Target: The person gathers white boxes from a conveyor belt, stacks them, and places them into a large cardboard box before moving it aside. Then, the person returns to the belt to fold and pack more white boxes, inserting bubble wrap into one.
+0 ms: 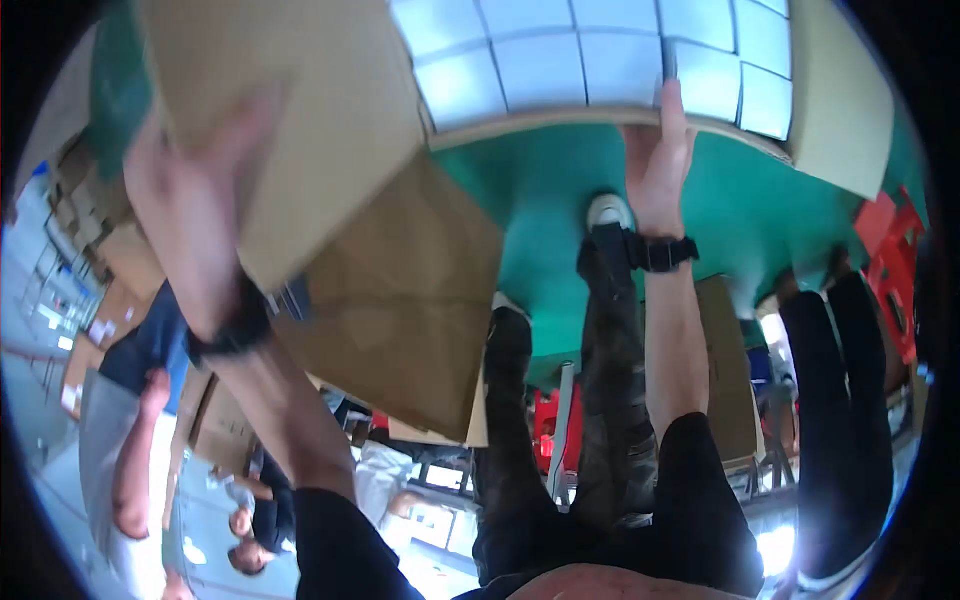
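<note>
**Gripping the near rim of one open brown cardboard box (550, 115)**

We count at least ten white, square-topped small boxes (625, 68) inside, two visible rows of five. The cardboard box lies ahead of us, above the green floor (545, 180), its mouth facing us; the near rim runs left to right, but the far end is cut off, hiding its long axis. Our right hand (658, 165) reaches straight forward, thumb hooked over that rim, fingers mostly hidden. Our left hand (195, 165), blurred, angles up-left beside the broad tan left flap (335, 110); we cannot tell its grip.

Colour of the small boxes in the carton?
Bluish white; the small boxes show best in the head view.
</note>
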A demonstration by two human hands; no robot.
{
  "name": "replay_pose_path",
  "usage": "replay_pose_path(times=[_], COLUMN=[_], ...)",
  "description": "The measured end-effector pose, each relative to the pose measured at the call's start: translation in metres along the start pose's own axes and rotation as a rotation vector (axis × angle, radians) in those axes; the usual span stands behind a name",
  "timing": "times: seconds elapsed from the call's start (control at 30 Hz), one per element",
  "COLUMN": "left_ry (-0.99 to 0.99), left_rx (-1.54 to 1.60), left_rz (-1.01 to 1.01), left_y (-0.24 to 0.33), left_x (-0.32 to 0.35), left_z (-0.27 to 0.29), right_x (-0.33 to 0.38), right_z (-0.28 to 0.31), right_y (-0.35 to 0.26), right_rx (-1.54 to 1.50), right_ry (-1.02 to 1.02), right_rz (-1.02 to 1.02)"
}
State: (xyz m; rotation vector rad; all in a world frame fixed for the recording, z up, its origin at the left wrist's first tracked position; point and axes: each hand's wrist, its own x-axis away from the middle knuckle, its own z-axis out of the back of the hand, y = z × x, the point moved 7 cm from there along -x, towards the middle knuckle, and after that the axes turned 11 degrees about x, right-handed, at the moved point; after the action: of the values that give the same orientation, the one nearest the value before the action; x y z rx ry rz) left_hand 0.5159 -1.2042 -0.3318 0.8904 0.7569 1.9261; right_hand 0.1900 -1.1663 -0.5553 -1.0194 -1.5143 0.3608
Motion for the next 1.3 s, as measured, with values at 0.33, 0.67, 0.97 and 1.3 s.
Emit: replay_pose_path(times=[0.33, 0.67, 0.97, 1.3], left_ry=[0.321, -0.137, 0.678, 0.88], left_rx=[0.291, -0.394, 1.811, 1.378], left_rz=[-0.098, 0.889, 0.937, 0.726], left_y=[-0.034, -0.42, -0.365, -0.382], left_x=[0.085, 0.567, 0.685, 0.608], left_z=[0.105, 0.125, -0.011, 0.003], right_x=[0.126, 0.365, 0.269, 0.283], right_z=[-0.014, -0.098, -0.066, -0.13], right_y=[0.13, 0.099, 0.109, 0.038], right_rx=[0.303, 1.869, 2.084, 1.793], right_ry=[-0.54, -0.733, -0.715, -1.179], right_rz=[-0.356, 0.472, 0.684, 0.522])
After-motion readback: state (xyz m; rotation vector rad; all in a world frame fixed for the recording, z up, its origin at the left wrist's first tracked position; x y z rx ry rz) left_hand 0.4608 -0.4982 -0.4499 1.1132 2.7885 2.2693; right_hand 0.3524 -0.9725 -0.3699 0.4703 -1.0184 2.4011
